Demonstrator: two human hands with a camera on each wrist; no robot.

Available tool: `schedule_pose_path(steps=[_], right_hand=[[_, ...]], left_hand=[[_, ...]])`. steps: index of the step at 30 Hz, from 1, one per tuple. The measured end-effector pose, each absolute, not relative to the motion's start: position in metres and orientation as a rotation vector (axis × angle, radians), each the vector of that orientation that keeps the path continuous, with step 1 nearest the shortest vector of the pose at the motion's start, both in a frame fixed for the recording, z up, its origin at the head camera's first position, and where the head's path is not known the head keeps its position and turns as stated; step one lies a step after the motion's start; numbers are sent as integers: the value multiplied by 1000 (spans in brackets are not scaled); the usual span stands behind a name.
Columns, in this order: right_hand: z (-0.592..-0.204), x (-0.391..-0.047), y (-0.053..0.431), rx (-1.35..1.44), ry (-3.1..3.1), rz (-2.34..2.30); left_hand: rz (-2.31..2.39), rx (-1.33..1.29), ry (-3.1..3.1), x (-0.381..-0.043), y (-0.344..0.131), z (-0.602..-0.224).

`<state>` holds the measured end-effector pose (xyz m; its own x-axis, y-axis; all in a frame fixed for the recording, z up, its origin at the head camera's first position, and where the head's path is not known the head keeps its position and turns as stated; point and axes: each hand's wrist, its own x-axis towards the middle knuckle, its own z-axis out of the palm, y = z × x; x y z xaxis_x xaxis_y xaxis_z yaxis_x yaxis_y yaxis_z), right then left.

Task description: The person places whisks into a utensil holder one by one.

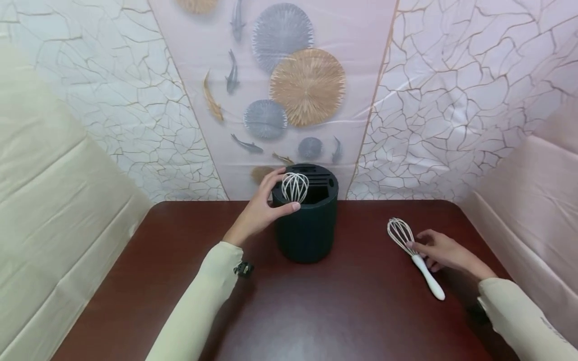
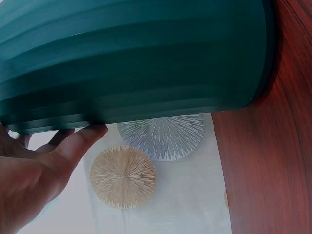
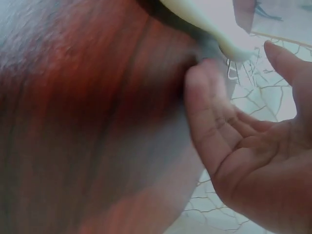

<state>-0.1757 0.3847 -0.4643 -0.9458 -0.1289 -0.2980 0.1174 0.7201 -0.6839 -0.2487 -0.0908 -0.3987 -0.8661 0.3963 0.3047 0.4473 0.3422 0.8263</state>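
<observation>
A dark green utensil holder (image 1: 307,233) with a slotted black top stands upright on the table. The wire head of one whisk (image 1: 295,189) pokes up from its left opening. My left hand (image 1: 258,209) is spread at the holder's left rim, thumb in front of the wires and fingers behind them. Seen from the left wrist, fingertips (image 2: 95,130) reach the ribbed side of the holder. A second white-handled whisk (image 1: 426,278) lies at the right, its wires pointing away. Beside it, my right hand (image 1: 444,252) has relaxed fingers and overlaps its neck; the right wrist view shows thumb and fingers apart near the handle (image 3: 204,22).
The dark red-brown table (image 1: 361,311) has rounded far corners. Behind it hangs a patterned backdrop (image 1: 420,110) with fish and round motifs in the middle. Pale creased cloth panels (image 1: 67,210) rise along the left and right sides.
</observation>
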Motion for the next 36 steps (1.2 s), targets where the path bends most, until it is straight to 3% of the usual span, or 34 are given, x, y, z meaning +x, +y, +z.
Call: schedule_pose_path(steps=[16, 36], right_hand=[[-446, -198, 389, 172, 2384, -1096], [-470, -195, 389, 220, 2171, -1482]], left_hand=[[-1589, -792, -2526, -250, -88, -397], [-1592, -787, -2541, -249, -90, -398]])
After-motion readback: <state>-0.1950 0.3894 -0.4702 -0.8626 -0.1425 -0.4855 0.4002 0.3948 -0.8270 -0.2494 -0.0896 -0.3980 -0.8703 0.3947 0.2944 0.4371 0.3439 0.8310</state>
